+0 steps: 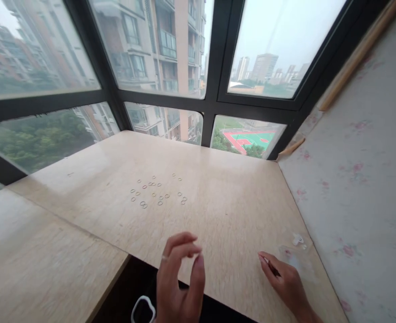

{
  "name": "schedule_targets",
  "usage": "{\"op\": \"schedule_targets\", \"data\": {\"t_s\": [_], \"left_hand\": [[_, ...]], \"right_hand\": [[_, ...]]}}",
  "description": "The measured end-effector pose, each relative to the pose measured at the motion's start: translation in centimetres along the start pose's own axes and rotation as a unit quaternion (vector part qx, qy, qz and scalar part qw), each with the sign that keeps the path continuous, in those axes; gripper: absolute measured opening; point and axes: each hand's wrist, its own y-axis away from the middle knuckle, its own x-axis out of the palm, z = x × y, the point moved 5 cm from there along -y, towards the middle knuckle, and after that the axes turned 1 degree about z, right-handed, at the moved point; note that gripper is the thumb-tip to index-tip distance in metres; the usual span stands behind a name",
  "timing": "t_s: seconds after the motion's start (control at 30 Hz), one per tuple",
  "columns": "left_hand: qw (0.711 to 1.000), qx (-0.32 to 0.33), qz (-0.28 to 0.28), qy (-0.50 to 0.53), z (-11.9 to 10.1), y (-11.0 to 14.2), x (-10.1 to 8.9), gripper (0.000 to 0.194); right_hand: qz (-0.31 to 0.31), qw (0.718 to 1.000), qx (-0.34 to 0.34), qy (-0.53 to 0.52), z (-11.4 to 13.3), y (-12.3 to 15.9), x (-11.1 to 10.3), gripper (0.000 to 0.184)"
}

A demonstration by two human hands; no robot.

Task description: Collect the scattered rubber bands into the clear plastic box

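Note:
My left hand [181,280] is raised near the front edge of the stone-look windowsill [231,233]. Its fingers are curled and the thumb tip comes close to the index fingertip; anything between them is too small to make out. A thin ring sits on one of its fingers. My right hand [287,280] rests low over the sill at the right, thumb and fingers pinched together, and what they hold is hidden. Farther back, several small thin metal rings [160,198] lie scattered flat on the sill, apart from both hands.
A clear plastic bag [297,260] and a small whitish piece [298,240] lie by the papered wall [362,202] at the right. Dark window frames [211,105] border the sill at the back. Below the front edge is a white-rimmed object [133,309].

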Motion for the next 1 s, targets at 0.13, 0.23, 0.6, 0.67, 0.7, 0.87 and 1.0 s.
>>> {"op": "schedule_targets", "data": {"t_s": [0.13, 0.23, 0.6, 0.67, 0.7, 0.87, 1.0], "left_hand": [[0.996, -0.08, -0.019, 0.024, 2.8, -5.2, 2.7, 0.009], [0.988, -0.146, -0.034, -0.027, 7.5, -6.8, 2.7, 0.016], [0.928, -0.166, -0.039, -0.33, 19.9, -14.1, -4.9, 0.027], [0.925, -0.148, 0.033, -0.349, 21.0, -15.2, -5.3, 0.028], [0.924, -0.136, 0.066, -0.351, 21.4, -15.6, -5.5, 0.027], [0.92, -0.097, 0.152, -0.349, 22.0, -17.1, -6.0, 0.014], [0.917, -0.082, 0.177, -0.348, 22.0, -17.9, -6.5, 0.012]], "right_hand": [[0.007, 0.997, -0.075, 0.031, 0.2, 0.9, 0.9, 0.028], [0.009, 0.994, -0.105, 0.04, 0.1, 1.3, 1.1, 0.028], [0.003, 0.986, -0.155, 0.058, 0.1, 1.3, 1.3, 0.037], [0.003, 0.985, -0.16, 0.063, -0.1, 1.3, 1.3, 0.038], [0.003, 0.984, -0.163, 0.066, -0.1, 1.3, 1.4, 0.039], [0.002, 0.982, -0.17, 0.079, 0.0, 1.3, 1.4, 0.042], [-0.001, 0.982, -0.173, 0.082, 0.3, 1.2, 1.3, 0.042]]}}
